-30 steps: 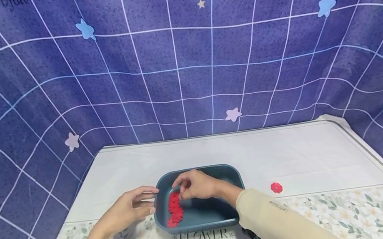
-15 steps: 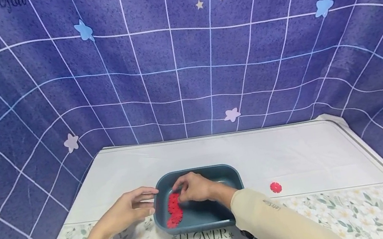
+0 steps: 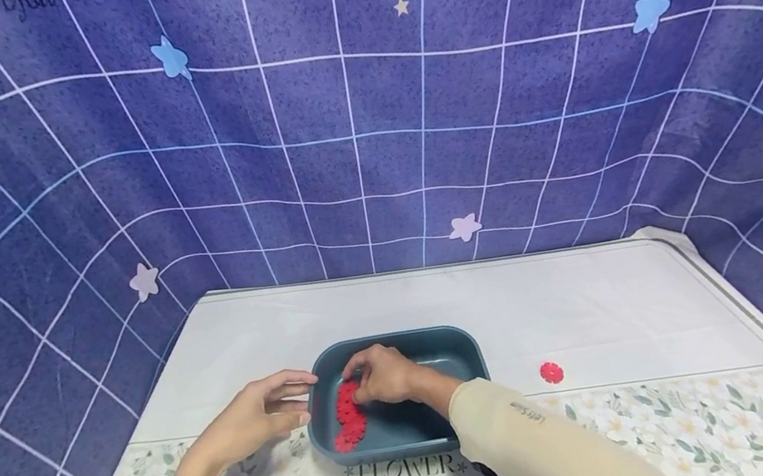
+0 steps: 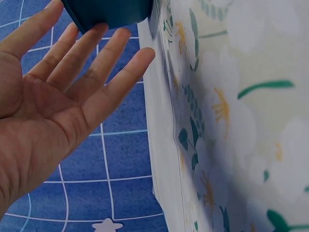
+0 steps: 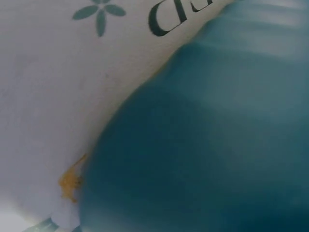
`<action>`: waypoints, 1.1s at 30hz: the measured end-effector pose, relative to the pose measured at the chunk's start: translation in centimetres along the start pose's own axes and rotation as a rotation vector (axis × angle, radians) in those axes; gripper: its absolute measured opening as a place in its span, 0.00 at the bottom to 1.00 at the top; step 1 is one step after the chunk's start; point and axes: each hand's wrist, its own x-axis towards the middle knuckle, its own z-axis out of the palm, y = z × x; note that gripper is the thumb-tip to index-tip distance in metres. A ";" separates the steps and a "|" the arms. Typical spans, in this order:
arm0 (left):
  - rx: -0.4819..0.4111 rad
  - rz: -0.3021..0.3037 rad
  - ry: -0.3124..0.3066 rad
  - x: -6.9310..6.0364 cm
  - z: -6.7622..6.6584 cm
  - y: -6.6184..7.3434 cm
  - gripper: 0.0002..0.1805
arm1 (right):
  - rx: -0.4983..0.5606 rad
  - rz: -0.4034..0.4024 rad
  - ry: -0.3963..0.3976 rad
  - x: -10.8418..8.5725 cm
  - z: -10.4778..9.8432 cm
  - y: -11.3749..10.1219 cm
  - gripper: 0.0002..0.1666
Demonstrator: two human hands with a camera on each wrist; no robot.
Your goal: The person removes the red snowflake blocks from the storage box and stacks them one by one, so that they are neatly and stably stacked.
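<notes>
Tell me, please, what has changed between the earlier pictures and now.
The right grip and its sleeve shifted slightly left; no grasp or release is clear. The left grip, dark tray, red pieces inside it and loose red piece outside look unchanged.

Your dark teal rounded-rectangular bin (image 3: 396, 449) looks like smooth plastic with a soft sheen. The red scalloped discs (image 3: 350, 422) inside look matt, can't tell you the material tho. Your white-and-floral desk cover (image 3: 437, 296) seems smooth, the blue-purple grid curtain (image 3: 392, 164) matt cloth, your cream sleeves (image 3: 548, 442) smooth fabric.
</notes>
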 end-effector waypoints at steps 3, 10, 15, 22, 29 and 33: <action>-0.011 0.008 -0.005 0.0 0.0 0.1 0.29 | -0.025 -0.003 0.000 0.1 0.1 0.0 0.22; -0.028 0.025 -0.015 0.0 -0.1 0.1 0.30 | -0.083 0.008 -0.015 0.4 -0.2 -0.2 0.22; -0.032 0.019 -0.013 0.0 -0.1 0.1 0.30 | -0.113 0.013 -0.025 0.7 -0.2 -0.1 0.22; -0.035 0.016 -0.017 0.1 -0.1 0.0 0.30 | -0.147 0.015 -0.011 0.7 -0.2 -0.1 0.20; -0.033 0.002 -0.017 0.1 0.0 0.0 0.31 | -0.141 -0.020 -0.005 0.5 -0.2 -0.1 0.17; -0.024 -0.007 -0.013 0.1 0.0 0.0 0.31 | -0.099 -0.056 -0.016 0.3 -0.4 0.0 0.16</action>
